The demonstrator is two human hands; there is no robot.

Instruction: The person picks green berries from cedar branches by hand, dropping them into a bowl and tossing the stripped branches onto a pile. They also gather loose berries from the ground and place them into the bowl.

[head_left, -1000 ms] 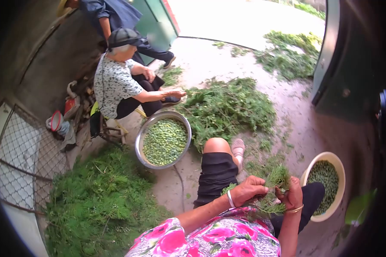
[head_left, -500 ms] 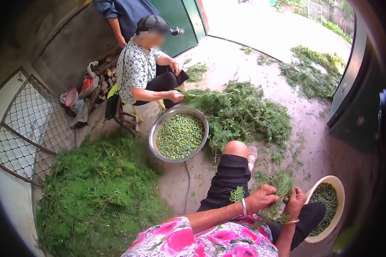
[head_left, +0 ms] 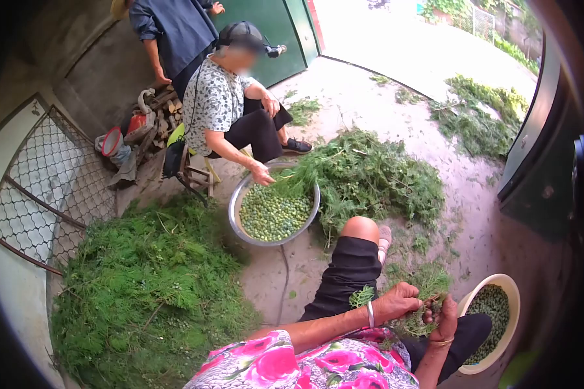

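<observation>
My left hand (head_left: 396, 303) is closed on a leafy green sprig (head_left: 435, 280), holding it above my lap. Close beside it, my right hand (head_left: 444, 319) has its fingers curled in among the sprig's stems; what they pinch is too small to make out. A small piece of the same greenery (head_left: 361, 297) shows by my left wrist. Just right of my right hand stands a cream bucket (head_left: 514, 305) holding small round green seed cones (head_left: 490, 318).
A metal basin (head_left: 235, 227) holds many green cones; a seated co-worker's hand (head_left: 261, 174) holds a sprig over it. Cut greenery lies in a left heap (head_left: 149, 292) and a middle heap (head_left: 383, 175). Another person (head_left: 175, 32) stands behind, near firewood (head_left: 165, 120).
My right hand has turned slightly, its fingers deeper in the sprig; my left hand keeps its hold. The co-worker's sprig has moved over the basin. The standing person is more in view.
</observation>
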